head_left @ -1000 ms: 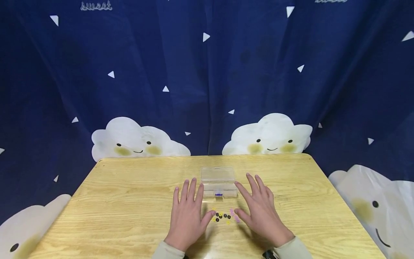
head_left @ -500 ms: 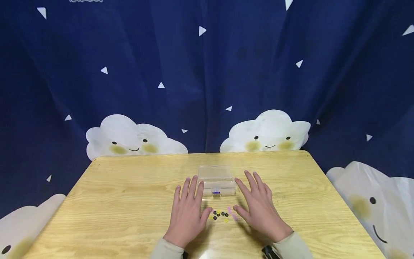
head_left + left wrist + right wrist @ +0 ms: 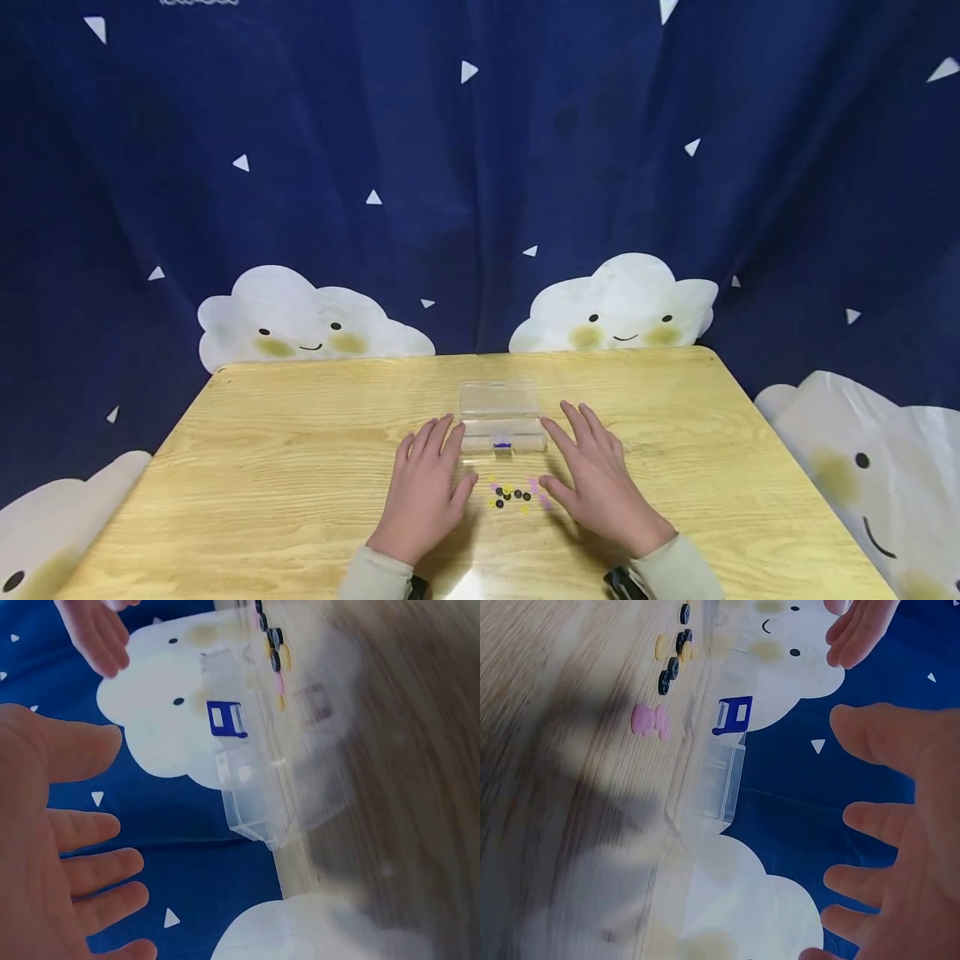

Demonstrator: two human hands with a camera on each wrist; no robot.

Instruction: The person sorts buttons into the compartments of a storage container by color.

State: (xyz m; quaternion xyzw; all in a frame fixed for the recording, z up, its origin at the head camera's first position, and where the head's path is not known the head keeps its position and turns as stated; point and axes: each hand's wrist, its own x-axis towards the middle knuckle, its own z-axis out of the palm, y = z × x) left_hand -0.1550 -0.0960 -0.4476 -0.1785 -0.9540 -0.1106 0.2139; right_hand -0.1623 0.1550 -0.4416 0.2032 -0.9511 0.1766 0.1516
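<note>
Cropped hands, tiny pieces

In the head view, the bottom edge cuts off both sleeves [image 3: 375, 577], the black bands [image 3: 625, 583] beside them and the near side of the bench [image 3: 300, 467]. The top edge slices through the lettering [image 3: 198, 2] on the curtain [image 3: 420, 125]. The yellow pieces [image 3: 507, 490] and pink pieces [image 3: 545, 502] are too small there to show their outlines. Whether anything lies in the clear box [image 3: 501, 427] cannot be told. The left hand [image 3: 37, 825] runs past the left wrist view's left edge, the right hand [image 3: 930, 832] past the right edge of its own.
</note>
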